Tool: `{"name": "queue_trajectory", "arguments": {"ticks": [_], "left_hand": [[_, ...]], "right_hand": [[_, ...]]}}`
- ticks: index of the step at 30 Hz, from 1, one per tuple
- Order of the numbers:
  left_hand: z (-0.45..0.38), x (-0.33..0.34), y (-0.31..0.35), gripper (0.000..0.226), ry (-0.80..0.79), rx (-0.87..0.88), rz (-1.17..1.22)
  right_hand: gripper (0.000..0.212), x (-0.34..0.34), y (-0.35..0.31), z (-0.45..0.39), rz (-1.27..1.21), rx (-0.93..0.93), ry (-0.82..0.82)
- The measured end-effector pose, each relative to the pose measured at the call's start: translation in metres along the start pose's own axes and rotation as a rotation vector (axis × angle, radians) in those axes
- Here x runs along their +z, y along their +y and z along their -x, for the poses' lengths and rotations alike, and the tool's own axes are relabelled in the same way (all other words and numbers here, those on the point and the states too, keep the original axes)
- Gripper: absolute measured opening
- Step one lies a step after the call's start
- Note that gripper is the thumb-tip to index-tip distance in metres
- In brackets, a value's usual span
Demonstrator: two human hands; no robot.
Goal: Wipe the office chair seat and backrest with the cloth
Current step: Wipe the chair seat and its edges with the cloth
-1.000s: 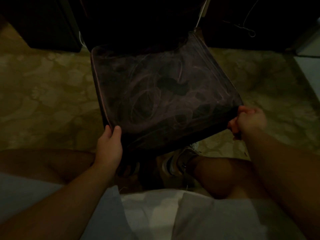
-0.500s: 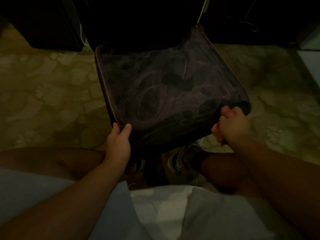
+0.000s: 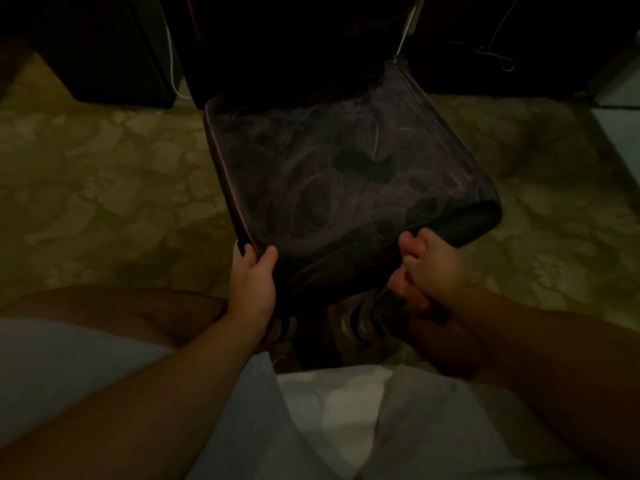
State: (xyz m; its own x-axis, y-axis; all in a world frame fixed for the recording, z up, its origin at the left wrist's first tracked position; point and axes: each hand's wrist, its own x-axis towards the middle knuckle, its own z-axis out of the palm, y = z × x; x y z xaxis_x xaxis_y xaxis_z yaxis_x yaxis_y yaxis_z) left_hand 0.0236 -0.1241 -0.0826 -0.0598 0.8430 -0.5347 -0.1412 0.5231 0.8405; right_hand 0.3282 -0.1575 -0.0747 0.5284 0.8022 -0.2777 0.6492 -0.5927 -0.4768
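Since a second ago, right hand (image 3: 429, 268) has slid inward along the seat (image 3: 346, 188) front edge, fingers curled over it; cloth not discernible in the dim light. Left hand (image 3: 254, 282) grips the front-left corner, steadying. Judged: front-edge pass nearly done.

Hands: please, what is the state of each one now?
Left hand: grips the chair seat front edge.
Right hand: fingers curled at the seat's front edge; cloth not discernible.
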Motion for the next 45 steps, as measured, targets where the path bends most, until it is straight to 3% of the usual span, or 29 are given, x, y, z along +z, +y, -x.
{"name": "queue_trajectory", "arguments": {"ticks": [3, 6, 8, 11, 14, 17, 19, 22, 24, 25, 27, 28, 30, 32, 35, 36, 38, 41, 43, 45], "left_hand": [[-0.001, -0.002, 0.004, 0.069, 0.024, -0.054, 0.061], [-0.003, -0.003, 0.000, 0.071, 0.035, -0.087, 0.104], [-0.003, -0.002, -0.002, 0.070, -0.002, -0.060, 0.101], [-0.004, -0.003, -0.001, 0.071, -0.037, -0.067, 0.088], [-0.002, -0.004, 0.004, 0.057, -0.028, -0.054, 0.086], [-0.001, -0.005, 0.000, 0.034, -0.031, -0.036, 0.053], [0.000, -0.005, -0.007, 0.027, -0.065, 0.002, -0.025], [0.008, -0.005, -0.007, 0.029, -0.086, 0.055, -0.076], [0.010, -0.005, 0.001, 0.041, -0.057, -0.014, 0.008], [0.010, -0.004, 0.005, 0.041, -0.054, -0.060, 0.036], [0.010, -0.007, 0.006, 0.035, -0.040, -0.128, 0.055], [0.011, -0.007, 0.008, 0.033, -0.029, -0.154, 0.058], [0.011, -0.008, 0.007, 0.028, -0.028, -0.195, 0.049], [0.009, -0.008, 0.003, 0.031, -0.009, -0.198, 0.037], [0.015, -0.002, 0.006, 0.026, 0.016, -0.205, 0.042], [0.018, 0.000, 0.007, 0.024, 0.009, -0.206, 0.055], [0.024, 0.003, 0.007, 0.023, -0.032, -0.220, 0.101], [0.024, 0.005, 0.004, 0.020, -0.065, -0.250, 0.134], [0.027, 0.009, 0.003, 0.017, -0.052, -0.242, 0.140], [0.033, 0.015, 0.002, 0.024, -0.027, -0.232, 0.138]], "right_hand": [[0.014, -0.016, -0.002, -0.002, -0.087, -0.022, 0.007], [0.011, -0.008, -0.010, 0.003, -0.231, 0.115, 0.167], [0.006, 0.011, -0.016, 0.013, -0.101, 0.085, 0.208], [0.015, 0.030, -0.011, 0.027, 0.143, -0.128, 0.051], [0.012, 0.009, -0.012, 0.016, 0.143, -0.105, 0.022], [0.022, -0.005, -0.016, 0.003, 0.168, -0.009, 0.137], [0.004, 0.007, -0.023, 0.018, 0.175, -0.090, 0.169], [0.023, 0.035, -0.032, 0.045, 0.257, -0.285, 0.034], [0.016, 0.029, -0.033, 0.048, 0.396, -0.443, -0.090], [0.014, 0.018, -0.036, 0.044, 0.413, -0.437, -0.059], [0.015, 0.003, -0.040, 0.037, 0.165, -0.279, 0.025], [0.011, 0.001, -0.043, 0.035, 0.019, -0.096, 0.095], [0.011, 0.006, -0.057, 0.045, 0.029, 0.024, 0.214], [0.016, 0.035, -0.062, 0.063, 0.241, -0.181, 0.183], [0.020, 0.070, -0.064, 0.095, 0.442, -0.645, -0.046], [0.019, 0.074, -0.059, 0.092, 0.446, -0.717, -0.057], [0.010, 0.061, -0.056, 0.082, 0.282, -0.619, 0.002], [0.018, 0.037, -0.047, 0.059, 0.179, -0.211, 0.199], [0.021, 0.038, -0.053, 0.065, 0.231, -0.256, 0.208], [0.013, 0.058, -0.063, 0.088, 0.453, -0.482, 0.005]]}}
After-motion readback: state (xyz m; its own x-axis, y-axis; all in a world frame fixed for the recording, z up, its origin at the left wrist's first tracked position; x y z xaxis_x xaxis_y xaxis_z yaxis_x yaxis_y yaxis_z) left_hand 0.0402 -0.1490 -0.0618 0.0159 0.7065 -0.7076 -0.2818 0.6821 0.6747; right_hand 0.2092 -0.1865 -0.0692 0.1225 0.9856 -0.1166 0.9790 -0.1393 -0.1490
